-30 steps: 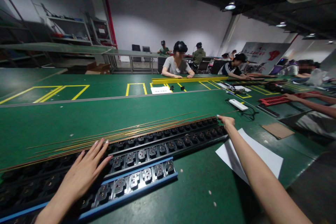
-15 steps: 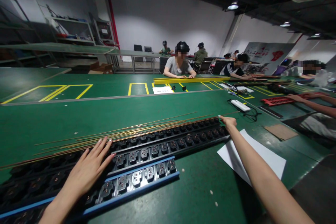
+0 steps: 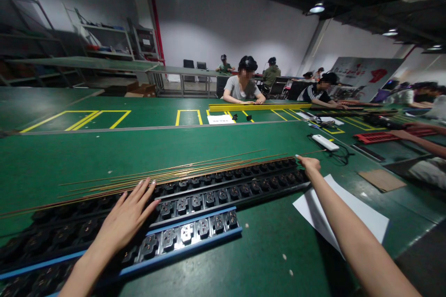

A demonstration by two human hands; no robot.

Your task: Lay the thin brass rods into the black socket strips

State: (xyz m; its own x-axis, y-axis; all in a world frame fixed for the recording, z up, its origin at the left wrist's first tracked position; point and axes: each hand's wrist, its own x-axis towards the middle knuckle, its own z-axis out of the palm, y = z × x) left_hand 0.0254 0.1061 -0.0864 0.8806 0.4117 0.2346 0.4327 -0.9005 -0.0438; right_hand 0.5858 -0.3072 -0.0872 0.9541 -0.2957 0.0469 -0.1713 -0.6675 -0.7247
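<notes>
My left hand point(image 3: 127, 216) lies flat with its fingers spread over black socket strips point(image 3: 209, 198). Its fingertips reach a bundle of thin brass rods point(image 3: 188, 171) along the strips' far side. At the right end of the farthest strip, my right hand point(image 3: 310, 164) is closed in a pinch, and a thin brass rod point(image 3: 319, 151) shows on past it to the right. The exact grip is partly hidden by the fingers. Closest to me is a shorter strip in a blue-edged channel point(image 3: 181, 253), filled with black sockets and partly covered by my left forearm.
White paper point(image 3: 343, 204) lies under my right forearm, with brown cardboard point(image 3: 381, 180) farther right. Beyond are a white power strip point(image 3: 325, 142) with a black cable, a long yellow channel point(image 3: 259, 107) before a co-worker, and a red rack-like part point(image 3: 378, 137) near another person's hands.
The view has shifted slightly, so the table and strips appear a little farther right. Both hands keep nearly the same places on the strips.
</notes>
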